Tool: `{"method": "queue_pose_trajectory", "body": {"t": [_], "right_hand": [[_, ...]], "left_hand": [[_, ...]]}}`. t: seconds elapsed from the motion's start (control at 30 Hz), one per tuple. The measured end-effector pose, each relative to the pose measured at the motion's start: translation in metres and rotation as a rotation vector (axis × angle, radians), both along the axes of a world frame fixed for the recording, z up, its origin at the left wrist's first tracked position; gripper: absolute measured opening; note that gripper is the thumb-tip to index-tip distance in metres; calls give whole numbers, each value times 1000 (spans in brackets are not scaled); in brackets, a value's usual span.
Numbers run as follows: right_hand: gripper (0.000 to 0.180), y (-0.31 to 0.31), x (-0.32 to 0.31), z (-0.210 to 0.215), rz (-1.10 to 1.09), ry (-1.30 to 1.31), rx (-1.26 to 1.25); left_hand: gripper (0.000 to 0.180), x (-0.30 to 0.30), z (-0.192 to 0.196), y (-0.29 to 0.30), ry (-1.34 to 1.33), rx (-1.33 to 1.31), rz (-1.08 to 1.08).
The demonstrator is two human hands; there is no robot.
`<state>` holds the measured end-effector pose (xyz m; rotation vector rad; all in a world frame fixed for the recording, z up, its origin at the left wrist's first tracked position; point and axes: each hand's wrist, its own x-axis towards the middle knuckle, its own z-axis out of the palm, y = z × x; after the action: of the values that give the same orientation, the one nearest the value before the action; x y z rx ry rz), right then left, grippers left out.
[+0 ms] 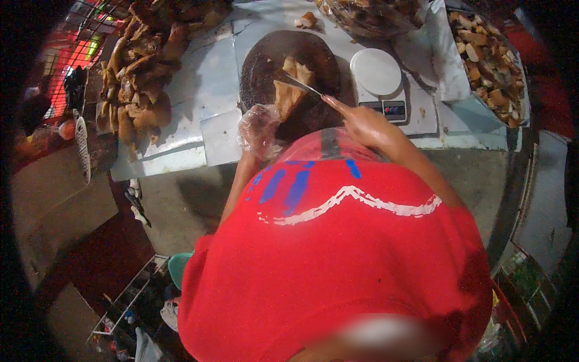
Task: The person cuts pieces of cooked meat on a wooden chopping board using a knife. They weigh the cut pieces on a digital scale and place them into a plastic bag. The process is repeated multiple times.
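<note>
A round, dark chopping block (256, 60) stands on the table in front of me. My left hand (258, 130), covered by a clear plastic bag or glove, is closed on the near end of a golden-brown piece of fried pork rind (288, 99) over the block. In my right hand (365, 125) is a knife (307, 87), its blade pointing left and away across the piece, with the index finger stretched along it. Just beyond the blade lies another brown portion (297, 67); whether the two are still joined I cannot tell. The plastic partly hides my left fingers.
Right of the block stands a scale with a round white plate (376, 72) and a button panel (389, 110). Brown fried strips (139, 66) are heaped at the left. A plastic-covered pile (374, 15) sits behind, and a tray of cut chunks (491, 66) lies far right.
</note>
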<state>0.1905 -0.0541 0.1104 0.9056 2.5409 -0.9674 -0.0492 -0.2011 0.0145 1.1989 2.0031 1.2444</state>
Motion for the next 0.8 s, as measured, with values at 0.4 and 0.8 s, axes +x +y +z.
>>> {"method": "queue_pose_trajectory", "body": {"t": [0.4,0.8], "right_hand": [[68,40,-33,-53,62,291,-119],[73,21,132,-8,-467,358,-408]], "left_hand": [[31,6,-28,-26,-268,73,230],[43,36,78,96,563,-397,9]]}}
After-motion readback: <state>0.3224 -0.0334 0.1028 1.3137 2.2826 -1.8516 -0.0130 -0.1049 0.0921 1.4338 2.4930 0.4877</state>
